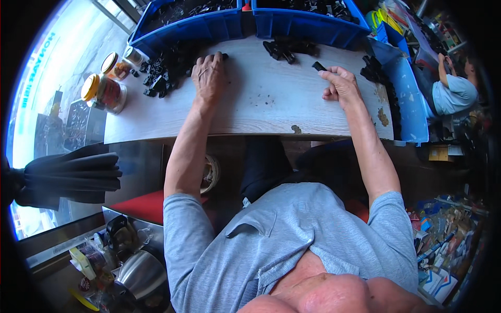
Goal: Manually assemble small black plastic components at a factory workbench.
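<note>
Here the left hand (210, 77) lies flat on the pale wooden table (261, 104), palm down, fingers loosely spread, its fingertips at the edge of a heap of small black plastic parts (163, 73) that spreads out to its left. The right hand (342, 86) is curled, and its thumb and forefinger pinch a small black part (319, 66) just above the tabletop. That part sits at the far tips of the right hand's fingers, well apart from the left hand.

The pinched part is short and oblong. Its long axis seems to run roughly from the upper left to the lower right of the view, one end poking out away from the fingers towards the left hand, the other hidden in the pinch. Finer shape is too small to tell.

To handle it well, I judge the pinch should stay near the part's middle so it does not swivel, with the left hand steadying the heap.

Beyond both hands stand two blue bins (308, 23) holding more black pieces, and a smaller cluster of black parts (287, 49) lies between the hands, further from the person. Left of the left hand stand jars with yellow lids (104, 93).
</note>
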Demonstrator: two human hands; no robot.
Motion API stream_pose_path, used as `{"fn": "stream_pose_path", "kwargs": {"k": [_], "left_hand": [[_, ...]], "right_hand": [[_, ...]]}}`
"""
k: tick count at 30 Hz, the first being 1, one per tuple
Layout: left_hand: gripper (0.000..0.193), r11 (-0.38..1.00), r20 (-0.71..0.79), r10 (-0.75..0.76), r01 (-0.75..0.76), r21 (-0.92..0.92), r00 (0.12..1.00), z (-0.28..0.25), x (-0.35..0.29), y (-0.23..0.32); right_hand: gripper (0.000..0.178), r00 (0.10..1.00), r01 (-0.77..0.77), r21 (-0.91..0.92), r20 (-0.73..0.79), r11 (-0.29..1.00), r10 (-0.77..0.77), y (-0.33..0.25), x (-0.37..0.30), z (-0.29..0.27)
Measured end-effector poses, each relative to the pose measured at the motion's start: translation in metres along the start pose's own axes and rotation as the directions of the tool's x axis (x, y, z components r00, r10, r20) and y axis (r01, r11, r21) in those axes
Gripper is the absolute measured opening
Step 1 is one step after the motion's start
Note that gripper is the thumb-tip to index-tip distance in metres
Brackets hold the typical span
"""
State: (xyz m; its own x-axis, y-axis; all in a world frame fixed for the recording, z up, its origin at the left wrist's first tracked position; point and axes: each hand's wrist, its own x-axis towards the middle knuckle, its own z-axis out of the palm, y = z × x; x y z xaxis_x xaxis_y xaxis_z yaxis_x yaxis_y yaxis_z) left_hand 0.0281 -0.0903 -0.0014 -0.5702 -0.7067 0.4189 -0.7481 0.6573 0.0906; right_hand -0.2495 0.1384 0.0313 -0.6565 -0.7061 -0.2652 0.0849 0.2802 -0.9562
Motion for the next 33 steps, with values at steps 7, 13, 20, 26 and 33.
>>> {"fn": "stream_pose_path", "kwargs": {"k": [7, 13, 20, 26, 33], "left_hand": [[0.024, 0.970, -0.168, -0.060, 0.018, -0.241, 0.984, 0.001, 0.008, -0.006], [0.029, 0.967, -0.142, -0.122, 0.086, -0.238, 0.982, 0.009, 0.008, -0.012], [0.034, 0.946, -0.086, 0.113, -0.133, -0.294, 0.990, -0.006, -0.016, 0.036], [0.029, 0.950, -0.088, 0.137, -0.156, -0.272, 0.987, -0.007, -0.021, 0.053], [0.029, 0.945, -0.078, 0.118, -0.136, -0.298, 0.990, -0.010, -0.021, 0.052]], "right_hand": [[0.034, 0.919, 0.006, 0.198, -0.388, 0.980, 0.072, -0.003, 0.033, -0.074], [0.036, 0.924, 0.011, 0.134, -0.379, 0.991, 0.041, -0.009, 0.034, -0.061], [0.037, 0.975, -0.093, -0.106, -0.212, 0.990, 0.069, -0.024, 0.051, 0.009], [0.036, 0.981, -0.090, -0.243, -0.187, 0.966, 0.045, -0.024, 0.074, 0.035], [0.033, 0.980, -0.058, -0.219, -0.200, 0.974, 0.014, -0.018, 0.077, 0.034]]}}
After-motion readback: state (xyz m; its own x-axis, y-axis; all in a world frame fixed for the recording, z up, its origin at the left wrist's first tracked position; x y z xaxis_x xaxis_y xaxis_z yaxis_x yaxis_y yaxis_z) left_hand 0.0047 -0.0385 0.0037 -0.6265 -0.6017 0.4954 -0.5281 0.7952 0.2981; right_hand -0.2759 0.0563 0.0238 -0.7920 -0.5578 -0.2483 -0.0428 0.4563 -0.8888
